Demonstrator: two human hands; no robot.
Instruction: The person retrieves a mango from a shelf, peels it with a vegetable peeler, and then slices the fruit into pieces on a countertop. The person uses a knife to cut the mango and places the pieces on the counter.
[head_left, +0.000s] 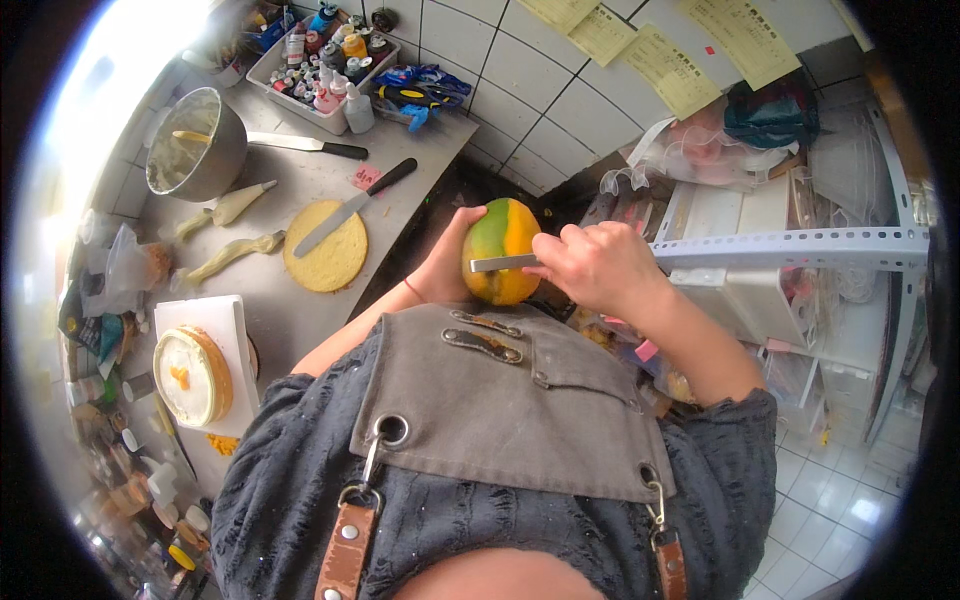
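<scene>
My left hand (448, 251) grips a large mango (489, 232) from its left side, above the bib of my apron. Green skin covers part of the fruit, and bare yellow-orange flesh shows beside it, with a dark patch low on the near side. In my right hand (592, 266), a metal tool that looks like a peeler (501, 263) lies across the mango. Its handle is mostly hidden by my curled fingers. To the left on the steel worktop (281, 315), a round yellow sponge cake layer (330, 264) bears a palette knife (330, 226).
Two piping bags (238, 204) lie beside a metal mixing bowl (199, 142). Another spatula (307, 144) rests behind them. A cream-topped cake (193, 376) stands at lower left. A bin of colour bottles (322, 112) is at the back. Metal shelving (787, 244) flanks me on the right.
</scene>
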